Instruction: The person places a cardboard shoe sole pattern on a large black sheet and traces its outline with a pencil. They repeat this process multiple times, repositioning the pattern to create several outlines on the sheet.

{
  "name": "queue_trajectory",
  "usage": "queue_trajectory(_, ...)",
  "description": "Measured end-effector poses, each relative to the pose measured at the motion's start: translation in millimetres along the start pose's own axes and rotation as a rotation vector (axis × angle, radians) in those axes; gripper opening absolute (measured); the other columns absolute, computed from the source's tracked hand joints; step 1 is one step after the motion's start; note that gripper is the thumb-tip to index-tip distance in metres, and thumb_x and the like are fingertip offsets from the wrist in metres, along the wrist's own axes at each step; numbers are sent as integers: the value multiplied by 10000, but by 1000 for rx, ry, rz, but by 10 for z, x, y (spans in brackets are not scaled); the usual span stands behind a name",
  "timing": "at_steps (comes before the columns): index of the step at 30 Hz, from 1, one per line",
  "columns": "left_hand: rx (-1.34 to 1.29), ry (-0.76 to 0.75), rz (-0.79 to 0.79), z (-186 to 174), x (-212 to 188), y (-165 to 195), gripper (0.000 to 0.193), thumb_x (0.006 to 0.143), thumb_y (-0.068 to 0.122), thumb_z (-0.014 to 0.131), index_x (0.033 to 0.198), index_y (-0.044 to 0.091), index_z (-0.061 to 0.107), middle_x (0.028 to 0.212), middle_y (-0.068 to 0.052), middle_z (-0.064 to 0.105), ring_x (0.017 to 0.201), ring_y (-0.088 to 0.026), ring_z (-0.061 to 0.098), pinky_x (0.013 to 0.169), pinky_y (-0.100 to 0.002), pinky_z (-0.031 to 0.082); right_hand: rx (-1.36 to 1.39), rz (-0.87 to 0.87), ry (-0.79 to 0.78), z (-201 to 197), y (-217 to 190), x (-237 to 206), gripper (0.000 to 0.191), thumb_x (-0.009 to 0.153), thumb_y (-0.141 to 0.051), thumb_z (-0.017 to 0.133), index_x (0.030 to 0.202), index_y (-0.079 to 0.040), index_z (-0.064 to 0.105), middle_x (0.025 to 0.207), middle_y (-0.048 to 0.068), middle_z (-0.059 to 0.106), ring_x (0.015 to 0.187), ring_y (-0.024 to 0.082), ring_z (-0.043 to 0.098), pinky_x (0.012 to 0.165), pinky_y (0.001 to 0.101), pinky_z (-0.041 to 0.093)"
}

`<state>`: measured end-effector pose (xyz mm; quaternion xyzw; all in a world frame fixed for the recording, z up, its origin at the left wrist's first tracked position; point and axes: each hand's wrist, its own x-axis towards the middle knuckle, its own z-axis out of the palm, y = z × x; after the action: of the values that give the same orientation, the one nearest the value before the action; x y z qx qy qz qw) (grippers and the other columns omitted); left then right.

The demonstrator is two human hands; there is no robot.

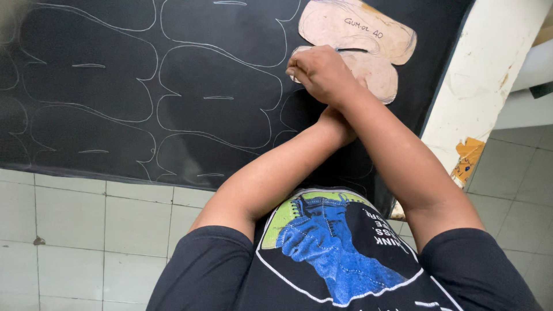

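A large black sheet (115,86) covers the counter, drawn over with pale outlines of shoe-part shapes set close together in rows, each with a short dash at its middle. The outlines fill the sheet from its left end to just short of the hands. The sheet's near edge runs along the lower left, and beyond it lies a floor of pale tiles (69,230). Little undrawn room remains on the left; the bare black patch lies to the right, beneath and beside the arms.

Near the top middle, the person's arms cross at the wrists. The visible hand (322,72) is clenched into a loose fist with its fingers (299,72) curled down against the left edge of a tan cardboard pattern (377,72); it seems to pinch a marking tool, though the tool itself cannot be made out. By the arm it joins, this is most likely the right hand. The other hand is hidden beneath the crossed wrists, so its fingers cannot be told.

The pattern lies flat on the sheet, touching it, with a dark slit near its top. A second tan pattern (357,29) of like shape lies just above it, overlapping its upper edge. To the right, the sheet ends at a chipped white edge (484,86), with tiles further on.
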<state>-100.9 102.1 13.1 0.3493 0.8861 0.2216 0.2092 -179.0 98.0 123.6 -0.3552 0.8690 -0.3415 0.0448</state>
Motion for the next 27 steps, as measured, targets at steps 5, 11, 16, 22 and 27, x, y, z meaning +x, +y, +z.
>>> queue_trajectory(5, 11, -9, 22, -113, -54, -23, 517, 992, 233, 450, 1471, 37, 459, 1508, -225, 454, 1403, -398, 398, 1159, -579, 302, -35, -49, 137, 35, 54, 66, 90, 1002, -126, 732, 963, -46, 718, 841, 106, 709, 787, 319, 677, 735, 424, 531)
queue_trajectory(11, 112, 76, 30, -315, -207, 2, 524, 975, 216, 455, 1466, 35, 458, 1518, -211, 436, 1421, -395, 365, 1151, -620, 291, -102, 7, 226, -115, 214, 76, 79, 1018, -122, 738, 985, -51, 732, 863, 107, 718, 761, 295, 691, 722, 397, 544)
queue_trajectory(16, 274, 200, -11, -400, -300, 34, 444, 963, 178, 521, 1342, -51, 559, 1483, -275, 476, 1389, -455, 394, 1081, -636, 366, -144, 183, 179, -356, 233, -108, 65, 1019, -130, 730, 1000, -70, 744, 859, 94, 726, 767, 270, 711, 734, 386, 554)
queue_trajectory(22, 96, 481, -9, -478, -301, 16, 463, 877, 182, 569, 1259, -70, 635, 1405, -286, 502, 1319, -441, 435, 1028, -611, 402, -149, 119, 183, -210, 360, 201, 96, 1027, -152, 723, 1010, -57, 724, 922, 110, 713, 863, 321, 682, 748, 419, 527)
queue_trajectory(27, 178, 208, 36, -635, -354, 32, 487, 852, 196, 581, 1260, -71, 592, 1388, -287, 476, 1292, -482, 431, 1056, -633, 396, -171, 27, 243, -143, 548, 559, 78, 1025, -130, 687, 1030, -61, 721, 941, 114, 712, 883, 326, 681, 783, 429, 532)
